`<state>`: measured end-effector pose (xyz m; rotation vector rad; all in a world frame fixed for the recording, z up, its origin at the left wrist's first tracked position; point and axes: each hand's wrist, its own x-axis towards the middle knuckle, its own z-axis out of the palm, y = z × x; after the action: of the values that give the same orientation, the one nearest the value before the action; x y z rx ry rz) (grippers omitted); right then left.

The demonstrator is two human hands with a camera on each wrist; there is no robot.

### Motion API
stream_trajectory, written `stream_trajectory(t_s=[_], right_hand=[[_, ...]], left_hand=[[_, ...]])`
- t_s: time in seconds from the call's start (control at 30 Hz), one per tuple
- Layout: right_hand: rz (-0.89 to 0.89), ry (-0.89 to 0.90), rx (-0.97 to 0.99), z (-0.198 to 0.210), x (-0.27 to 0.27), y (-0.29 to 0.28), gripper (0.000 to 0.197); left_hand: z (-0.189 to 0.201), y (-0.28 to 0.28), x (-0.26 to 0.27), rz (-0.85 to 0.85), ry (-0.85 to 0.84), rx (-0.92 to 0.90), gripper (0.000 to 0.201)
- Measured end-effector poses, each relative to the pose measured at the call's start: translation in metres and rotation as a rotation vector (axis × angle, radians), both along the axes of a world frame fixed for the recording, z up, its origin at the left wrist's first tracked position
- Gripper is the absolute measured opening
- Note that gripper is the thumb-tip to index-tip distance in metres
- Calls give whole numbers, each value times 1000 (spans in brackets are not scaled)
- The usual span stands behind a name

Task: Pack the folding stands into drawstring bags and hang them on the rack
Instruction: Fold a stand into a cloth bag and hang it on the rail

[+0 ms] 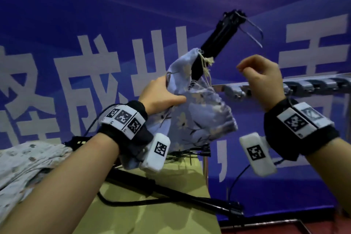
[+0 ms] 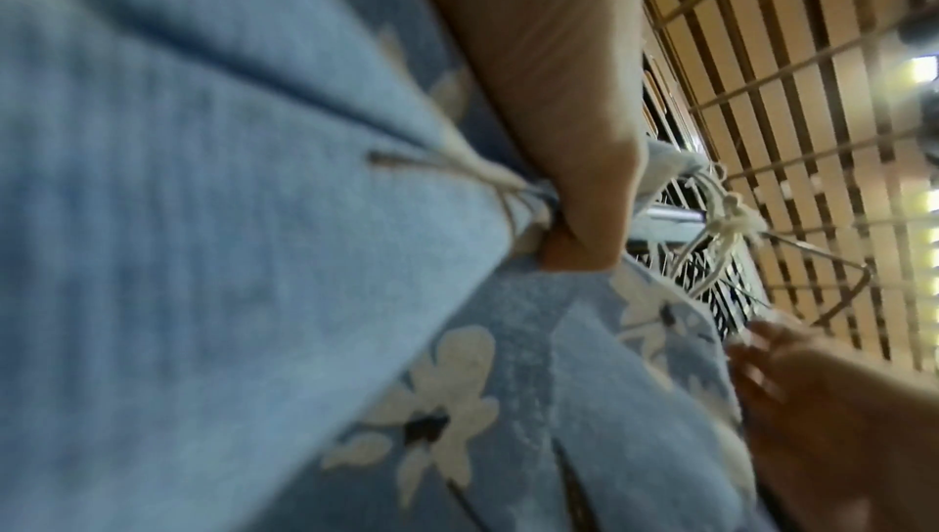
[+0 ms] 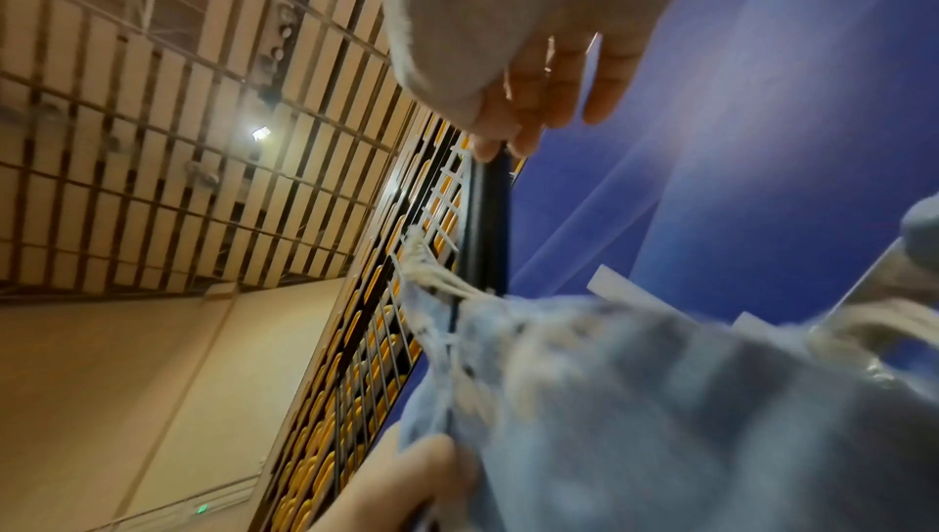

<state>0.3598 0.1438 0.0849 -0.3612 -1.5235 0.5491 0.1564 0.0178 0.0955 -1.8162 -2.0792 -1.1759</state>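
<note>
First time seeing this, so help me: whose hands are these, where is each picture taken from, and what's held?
No machine: a person wears a camera on the head and one on each wrist. The wide picture is the head view; the close-ups look along each hand. The left hand grips a blue flowered drawstring bag with a black folding stand poking out. The right hand hovers beside it, fingers curled; whether it pinches the cord is unclear. On the table lie another folded stand and a pale cloth. A metal rack stands behind.

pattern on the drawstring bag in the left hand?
The drawstring bag is light blue with white flowers, dark centres. Clearest in left wrist view.
</note>
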Motion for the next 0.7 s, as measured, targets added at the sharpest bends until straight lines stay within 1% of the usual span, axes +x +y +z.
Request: stream_trajectory(t_s=[0.03,0.07,0.13,0.17,0.2,0.27,0.3,0.37,0.43,0.5,0.53,0.57,0.6,0.7], right_hand=[[-8,20,-54,-2,10,6,16],[-32,-4,-115,-4,19,11,13],[-92,-126,-233,-10,36,18,8],[-113,-188,-305,-12,46,20,9],[-112,-237,-375,-13,55,19,16],[-57,-289,-487,-14,72,21,26],[-23,-281,-535,-13,81,21,25],[29,-197,-633,-11,97,25,24],[-16,-161,-665,-10,115,28,21],[-62,-137,-646,-11,128,31,31],[-43,-112,-643,-12,135,32,34],[-8,-82,-649,-14,139,32,33],[35,-60,-659,-17,141,33,27],[83,-107,-700,-26,143,33,15]], left_hand=[[2,8,6,-54,-70,38,55],[4,16,16,-108,-141,80,57],[7,34,36,-206,-279,169,62],[7,43,47,-238,-328,207,64],[7,51,58,-262,-358,229,64],[3,68,80,-294,-386,235,57],[-1,77,90,-317,-405,234,56],[-8,94,108,-360,-455,230,56],[-14,109,127,-389,-490,224,45],[-17,119,143,-420,-531,233,38],[-19,123,150,-439,-550,237,37],[-20,125,155,-452,-563,236,36],[-23,127,157,-460,-570,240,35],[-31,123,153,-485,-577,254,37]])
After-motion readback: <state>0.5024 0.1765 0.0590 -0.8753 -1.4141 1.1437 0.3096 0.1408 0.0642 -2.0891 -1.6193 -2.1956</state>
